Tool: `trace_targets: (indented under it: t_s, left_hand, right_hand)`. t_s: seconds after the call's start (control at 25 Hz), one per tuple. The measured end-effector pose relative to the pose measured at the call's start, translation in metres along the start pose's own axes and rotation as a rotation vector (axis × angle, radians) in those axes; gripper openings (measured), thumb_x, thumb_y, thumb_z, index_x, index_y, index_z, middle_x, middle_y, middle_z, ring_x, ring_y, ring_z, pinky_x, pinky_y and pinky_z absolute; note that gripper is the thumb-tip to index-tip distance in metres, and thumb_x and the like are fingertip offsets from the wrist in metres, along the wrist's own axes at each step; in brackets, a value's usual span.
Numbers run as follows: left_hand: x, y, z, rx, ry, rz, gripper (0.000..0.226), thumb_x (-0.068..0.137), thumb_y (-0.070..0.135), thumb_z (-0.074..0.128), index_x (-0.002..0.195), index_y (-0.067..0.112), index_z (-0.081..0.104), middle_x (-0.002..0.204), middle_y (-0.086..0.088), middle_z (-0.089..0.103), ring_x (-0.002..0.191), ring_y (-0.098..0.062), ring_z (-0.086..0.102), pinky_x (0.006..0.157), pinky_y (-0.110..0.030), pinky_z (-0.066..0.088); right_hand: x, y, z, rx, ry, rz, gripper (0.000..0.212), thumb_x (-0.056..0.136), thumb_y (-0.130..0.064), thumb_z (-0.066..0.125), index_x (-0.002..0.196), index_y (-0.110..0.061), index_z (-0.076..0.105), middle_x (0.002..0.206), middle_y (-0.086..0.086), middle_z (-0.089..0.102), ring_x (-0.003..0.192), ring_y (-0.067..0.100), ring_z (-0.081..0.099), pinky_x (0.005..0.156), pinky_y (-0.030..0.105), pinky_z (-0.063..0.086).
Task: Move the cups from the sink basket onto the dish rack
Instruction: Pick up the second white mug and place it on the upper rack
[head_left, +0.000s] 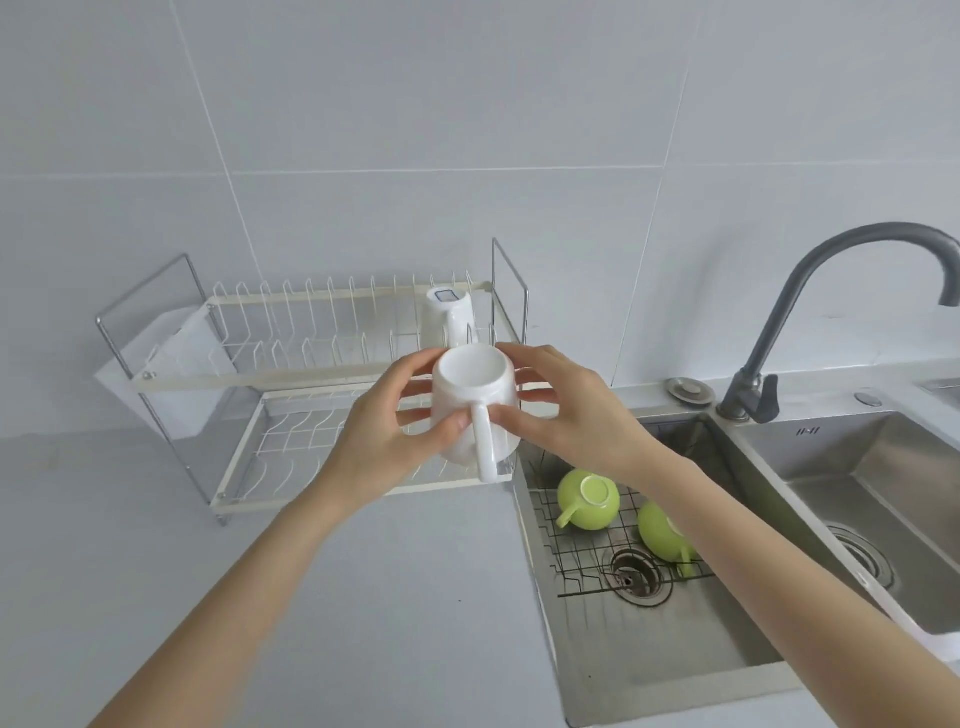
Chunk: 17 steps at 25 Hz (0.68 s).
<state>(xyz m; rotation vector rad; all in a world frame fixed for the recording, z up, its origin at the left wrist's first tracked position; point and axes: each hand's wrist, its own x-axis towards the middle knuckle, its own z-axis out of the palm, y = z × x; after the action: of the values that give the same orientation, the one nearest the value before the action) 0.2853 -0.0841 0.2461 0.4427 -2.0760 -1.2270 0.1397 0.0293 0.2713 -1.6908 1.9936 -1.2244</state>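
Head view: I am holding the white mug (470, 410) upside down between my left hand (395, 431) and right hand (566, 415), over the dish rack (322, 374). Loosening either palm risks dropping it; two green cups (589, 499) are waiting in the sink basket (576, 551).

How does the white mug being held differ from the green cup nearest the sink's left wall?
The white mug is tall, straight-sided and white; the green cup is squat, rounded and lime green. The white mug is held in the air by the left hand and right hand in front of the dish rack; the green cup rests on the sink basket. Both are bottom-up, each with one handle.
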Motion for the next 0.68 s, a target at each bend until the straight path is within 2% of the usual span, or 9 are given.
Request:
trace_targets:
  t_s: [0.28,0.36,0.48,0.68]
  left_hand:
    - [0.021,0.004,-0.05,0.075,-0.018,0.063,0.049,0.055,0.049,0.062,0.102,0.047,0.047,0.106,0.028,0.054,0.091,0.018,0.055,0.069,-0.001,0.048]
    - [0.032,0.003,-0.064,0.097,-0.006,0.086,0.053,0.056,0.049,0.063,0.106,0.04,0.05,0.107,0.025,0.055,0.09,0.017,0.055,0.069,-0.003,0.049]
    - [0.052,0.001,-0.088,0.136,0.02,0.098,0.058,0.062,0.038,0.069,0.116,0.027,0.051,0.108,0.018,0.057,0.089,0.018,0.055,0.068,-0.004,0.05]
    - [0.08,-0.004,-0.126,0.159,0.079,0.105,0.055,0.064,0.035,0.072,0.115,0.028,0.052,0.107,0.02,0.058,0.087,0.019,0.056,0.067,-0.002,0.048]
  right_hand:
    - [0.036,-0.029,0.015,-0.066,-0.014,-0.017,0.062,0.079,-0.02,0.069,0.135,-0.016,0.041,0.127,0.006,0.053,0.102,0.012,0.054,0.091,0.021,0.046]
    - [0.051,-0.037,0.016,-0.104,-0.02,-0.043,0.06,0.081,-0.021,0.067,0.135,-0.015,0.041,0.129,0.006,0.052,0.101,0.011,0.054,0.088,0.02,0.046]
    - [0.081,-0.05,0.019,-0.126,-0.027,-0.053,0.061,0.082,-0.022,0.067,0.136,-0.014,0.039,0.132,0.007,0.051,0.101,0.009,0.052,0.089,0.021,0.047]
    - [0.132,-0.067,0.029,-0.157,-0.062,-0.071,0.062,0.081,-0.024,0.067,0.135,-0.015,0.039,0.131,0.007,0.052,0.108,0.015,0.055,0.089,0.018,0.045]
